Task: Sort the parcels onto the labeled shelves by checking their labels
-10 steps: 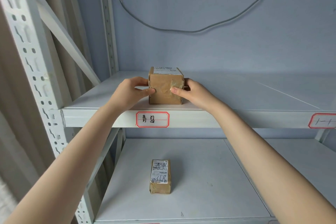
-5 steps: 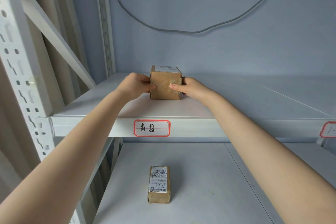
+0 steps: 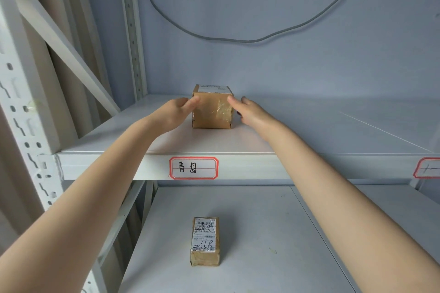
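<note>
A brown cube-shaped cardboard parcel (image 3: 212, 109) with a white label on top stands on the upper white shelf (image 3: 214, 143), deep toward the back wall. My left hand (image 3: 177, 112) is at its left face and my right hand (image 3: 247, 112) at its right face, fingers loosened and spread, only fingertips near the box corners. A red-bordered handwritten shelf label (image 3: 193, 167) sticks to the shelf's front edge below the parcel. A flat brown parcel (image 3: 204, 241) with a printed shipping label lies on the lower shelf (image 3: 262, 233).
A second red-bordered label (image 3: 428, 167) shows at the right edge of the upper shelf. White perforated uprights (image 3: 26, 112) and a diagonal brace stand at left. A grey cable (image 3: 238, 39) hangs from a wall socket along the blue wall.
The parcel has been pushed further back on the upper shelf. Both hands have loosened from gripping its sides and their fingers have come apart.
</note>
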